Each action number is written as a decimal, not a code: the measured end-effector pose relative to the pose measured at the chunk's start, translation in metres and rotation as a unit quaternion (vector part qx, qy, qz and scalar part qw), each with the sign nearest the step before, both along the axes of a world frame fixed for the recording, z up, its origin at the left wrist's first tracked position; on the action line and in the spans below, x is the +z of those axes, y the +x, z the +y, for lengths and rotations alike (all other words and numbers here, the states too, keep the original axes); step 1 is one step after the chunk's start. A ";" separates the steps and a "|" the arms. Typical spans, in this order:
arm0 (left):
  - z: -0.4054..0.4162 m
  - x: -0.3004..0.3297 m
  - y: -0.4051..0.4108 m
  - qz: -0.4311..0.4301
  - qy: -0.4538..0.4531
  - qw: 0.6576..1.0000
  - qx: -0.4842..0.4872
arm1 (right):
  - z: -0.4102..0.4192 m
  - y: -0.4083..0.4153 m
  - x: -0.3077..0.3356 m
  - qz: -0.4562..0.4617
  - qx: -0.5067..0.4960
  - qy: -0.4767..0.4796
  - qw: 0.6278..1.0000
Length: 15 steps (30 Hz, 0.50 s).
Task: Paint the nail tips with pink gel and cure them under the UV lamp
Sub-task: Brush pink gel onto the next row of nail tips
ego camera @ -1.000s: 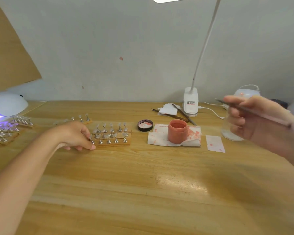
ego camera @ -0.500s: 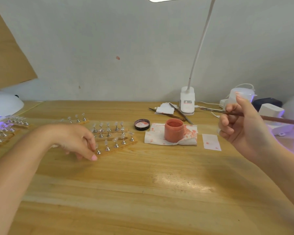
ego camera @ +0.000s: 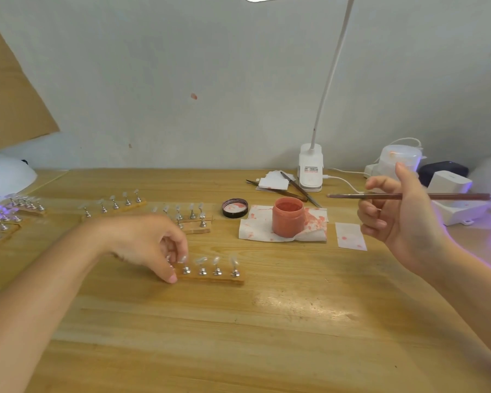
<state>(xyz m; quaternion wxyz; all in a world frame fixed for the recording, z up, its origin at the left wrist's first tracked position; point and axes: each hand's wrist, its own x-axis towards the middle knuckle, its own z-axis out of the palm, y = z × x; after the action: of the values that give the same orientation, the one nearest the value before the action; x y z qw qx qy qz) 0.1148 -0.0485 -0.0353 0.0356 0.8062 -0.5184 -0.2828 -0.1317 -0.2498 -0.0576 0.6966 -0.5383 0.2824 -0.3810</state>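
Gripping the wooden nail-tip holder (ego camera: 210, 275) by its end, your left hand (ego camera: 150, 245) set it in front of the open pink gel jar (ego camera: 287, 220), within painting reach; your right hand (ego camera: 394, 219) pinched the brush (ego camera: 408, 196) level beside the jar, ready to load.

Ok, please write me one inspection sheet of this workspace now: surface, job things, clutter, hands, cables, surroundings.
Surface: wooden table, glare patch.
Job's things: open pink gel jar on stained tissue; nail strip with clear tips; UV lamp glowing at left.
Clutter: jar lid, paper slip, tools.
Hands: left hand grips the strip's end; right hand holds brush.
Cables: white cable from desk lamp.
Surroundings: grey wall, marked.
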 end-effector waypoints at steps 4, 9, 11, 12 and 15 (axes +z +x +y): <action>-0.020 -0.016 -0.029 0.013 -0.112 0.993 -0.036 | -0.002 0.000 -0.001 -0.010 0.003 -0.001 1.000; -0.041 -0.051 -0.059 0.074 -0.286 0.955 0.005 | 0.000 -0.001 0.001 -0.005 -0.001 -0.073 0.997; -0.049 -0.059 -0.065 0.078 -0.319 0.944 0.015 | 0.000 -0.001 0.002 -0.010 -0.007 -0.089 0.996; -0.053 -0.061 -0.067 0.078 -0.329 0.941 0.018 | -0.002 0.000 0.003 -0.007 -0.010 -0.099 0.995; -0.065 -0.062 -0.071 0.076 -0.347 0.934 0.022 | -0.006 0.006 0.008 0.026 -0.025 -0.128 0.991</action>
<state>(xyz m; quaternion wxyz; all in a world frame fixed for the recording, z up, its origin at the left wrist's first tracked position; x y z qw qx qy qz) 0.0433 -0.1134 -0.0971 0.3591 0.7310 -0.5619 -0.1447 -0.1255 -0.2563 -0.0498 0.6051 -0.6254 0.2625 -0.4169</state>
